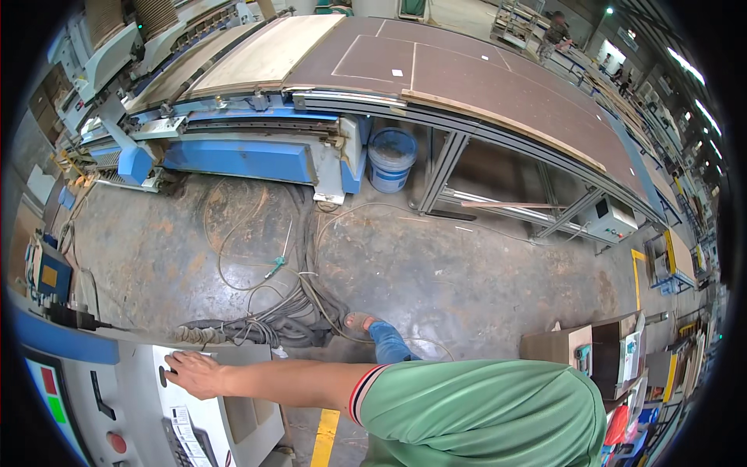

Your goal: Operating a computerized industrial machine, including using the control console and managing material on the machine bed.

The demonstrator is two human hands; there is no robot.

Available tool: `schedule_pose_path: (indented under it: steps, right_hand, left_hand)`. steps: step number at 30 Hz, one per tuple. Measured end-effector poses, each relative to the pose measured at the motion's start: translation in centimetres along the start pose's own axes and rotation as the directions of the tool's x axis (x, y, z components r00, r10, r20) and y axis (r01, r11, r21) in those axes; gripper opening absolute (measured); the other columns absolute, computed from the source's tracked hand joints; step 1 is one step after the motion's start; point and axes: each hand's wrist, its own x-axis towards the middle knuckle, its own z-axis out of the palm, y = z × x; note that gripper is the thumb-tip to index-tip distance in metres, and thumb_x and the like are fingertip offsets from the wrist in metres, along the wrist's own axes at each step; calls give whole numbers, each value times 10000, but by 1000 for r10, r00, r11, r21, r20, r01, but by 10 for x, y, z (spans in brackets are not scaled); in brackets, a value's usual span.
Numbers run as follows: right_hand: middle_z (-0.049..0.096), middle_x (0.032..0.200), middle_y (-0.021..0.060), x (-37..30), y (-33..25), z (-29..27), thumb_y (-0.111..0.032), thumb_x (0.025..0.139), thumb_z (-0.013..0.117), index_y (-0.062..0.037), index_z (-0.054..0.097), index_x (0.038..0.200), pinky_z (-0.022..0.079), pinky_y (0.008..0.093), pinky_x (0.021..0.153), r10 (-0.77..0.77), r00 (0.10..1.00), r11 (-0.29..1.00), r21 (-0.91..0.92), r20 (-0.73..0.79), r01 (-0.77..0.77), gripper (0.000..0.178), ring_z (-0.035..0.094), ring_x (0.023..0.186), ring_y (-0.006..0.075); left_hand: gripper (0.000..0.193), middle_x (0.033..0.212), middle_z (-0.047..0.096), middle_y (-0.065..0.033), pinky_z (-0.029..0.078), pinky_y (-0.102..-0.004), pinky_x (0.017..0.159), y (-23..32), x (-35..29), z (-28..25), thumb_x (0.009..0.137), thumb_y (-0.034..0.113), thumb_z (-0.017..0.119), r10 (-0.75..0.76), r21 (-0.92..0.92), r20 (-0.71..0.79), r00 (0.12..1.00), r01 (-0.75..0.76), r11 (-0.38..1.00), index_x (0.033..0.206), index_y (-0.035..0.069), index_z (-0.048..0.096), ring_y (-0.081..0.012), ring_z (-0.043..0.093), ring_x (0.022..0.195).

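Note:
My right arm, in a green short sleeve, stretches left across the lower part of the view. My right hand (pixel 196 374) lies palm down on the top of a light grey control cabinet (pixel 253 420), fingers extended and a little apart. Its fingertips are beside a dark oval slot (pixel 163 377), and I see nothing held in it. Close by on the cabinet are a black handle (pixel 102 395), a red round button (pixel 117 443), a dark keypad with a paper sheet (pixel 184 426) and a screen with red and green blocks (pixel 53 395). My left hand is out of view.
Cables and hoses (pixel 299 315) lie coiled on the concrete floor by my foot (pixel 359 321). Ahead stands a blue-and-grey machine (pixel 233 159) with a long table bearing brown panels (pixel 482 82). A blue bucket (pixel 391 156) sits beneath. Boxes (pixel 556 350) are at right; another person (pixel 554 35) is far off.

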Motion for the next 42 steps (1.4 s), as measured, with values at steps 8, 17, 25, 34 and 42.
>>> schedule_pose_path:
  steps: [8,17,25,34,42]
  right_hand:
    - [487,1342,259,2,4,11,-56,837,584,13,579,1285,446,494,1064,8,1000,999,43,-8,-8,454,493,1279,408]
    - [472,1324,285,4,10,21,-89,798,621,27,559,1197,471,503,1002,-19,994,997,69,-107,26,420,509,1217,414]
    - [471,1300,279,7,11,29,-83,796,626,47,555,1206,471,497,1014,-5,991,998,55,-133,13,436,511,1211,413]
    - [436,1404,294,3,6,9,-95,842,610,57,533,1271,431,508,1098,33,998,995,94,46,-37,462,467,1314,435]
    - [444,1415,305,4,10,1,-109,848,599,57,547,1278,435,506,1097,52,996,992,116,68,-60,464,470,1320,438]
  left_hand:
    - [462,931,675,-215,526,-475,640,40,-15,-6,1051,415,552,435,98,-489,756,-449,888,1152,-28,638,-389,627,740]
    - [506,1010,675,-217,523,-474,713,207,-23,-2,1056,443,513,567,-160,-257,782,-613,774,1217,-27,609,-385,633,829]
    - [548,1079,674,-219,520,-473,778,279,-19,31,1061,468,478,641,-337,-58,766,-619,709,1275,-26,583,-382,638,908]
    - [599,1158,674,-221,517,-471,850,331,-33,75,1067,496,439,677,-516,153,720,-526,677,1340,-25,554,-378,644,996]
    - [647,1228,673,-223,514,-470,915,393,-75,108,1072,521,405,701,-634,320,638,-405,658,1398,-24,528,-375,649,1075]
